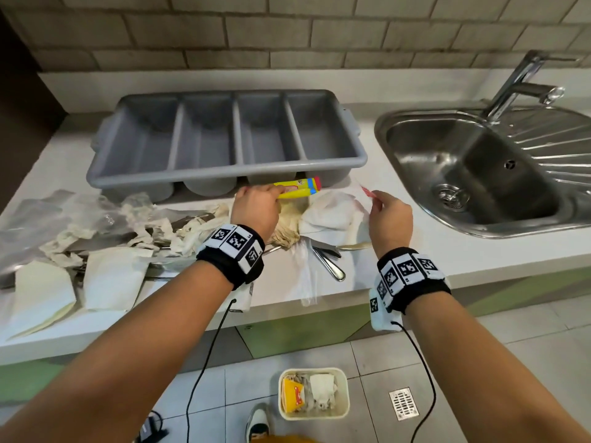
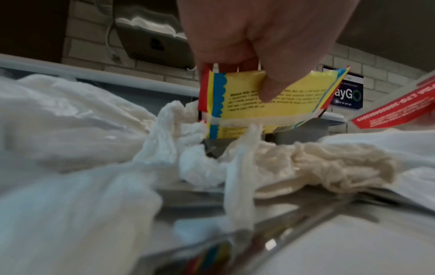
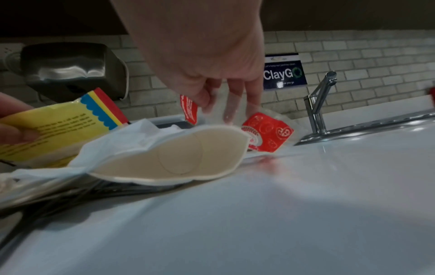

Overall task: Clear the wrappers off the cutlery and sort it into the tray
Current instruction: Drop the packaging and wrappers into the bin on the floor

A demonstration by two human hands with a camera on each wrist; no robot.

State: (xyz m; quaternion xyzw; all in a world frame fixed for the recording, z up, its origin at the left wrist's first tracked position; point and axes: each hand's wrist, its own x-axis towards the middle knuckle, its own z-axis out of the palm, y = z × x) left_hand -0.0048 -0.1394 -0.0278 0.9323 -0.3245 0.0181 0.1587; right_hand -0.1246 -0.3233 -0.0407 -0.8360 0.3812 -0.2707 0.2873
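A grey four-compartment cutlery tray stands at the back of the white counter, its compartments bare. My left hand pinches a yellow wrapper just in front of the tray, lifted off a heap of crumpled napkins. My right hand pinches a clear plastic wrapper with red print above the counter. Metal cutlery handles stick out from under the napkins between my wrists. More cutlery lies buried under paper and plastic wrappers on the left.
A steel sink with a tap lies to the right. On the floor below the counter edge stands a small cream bin holding wrappers. A flattened paper cup lies by my right hand. A shoe shows near the bin.
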